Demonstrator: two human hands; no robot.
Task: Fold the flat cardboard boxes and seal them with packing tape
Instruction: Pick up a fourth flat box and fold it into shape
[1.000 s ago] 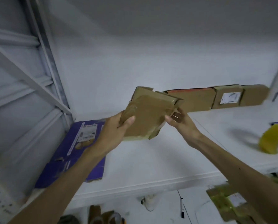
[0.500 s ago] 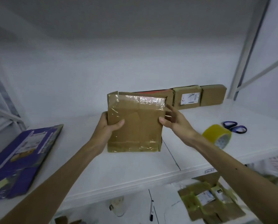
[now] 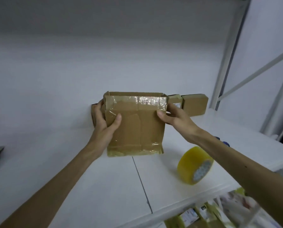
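Observation:
A brown cardboard box (image 3: 137,127) with clear tape across its top and bottom edges is held upright over the white shelf (image 3: 71,170). My left hand (image 3: 105,124) grips its left side, thumb on the front face. My right hand (image 3: 172,116) grips the upper right edge, thumb on the front. A yellow roll of packing tape (image 3: 192,165) stands on its edge on the shelf, to the right of the box and below my right forearm.
Small sealed cardboard boxes (image 3: 194,104) line the back wall behind the held box. A shelf upright (image 3: 226,63) rises at the right. A blue scissor handle (image 3: 224,143) peeks out past my right forearm. Flattened taped cardboard (image 3: 208,214) lies below the shelf.
The box has been carried to the right and turned to face me squarely. The purple flat box has slid out of view at the left. The tape roll now appears closer.

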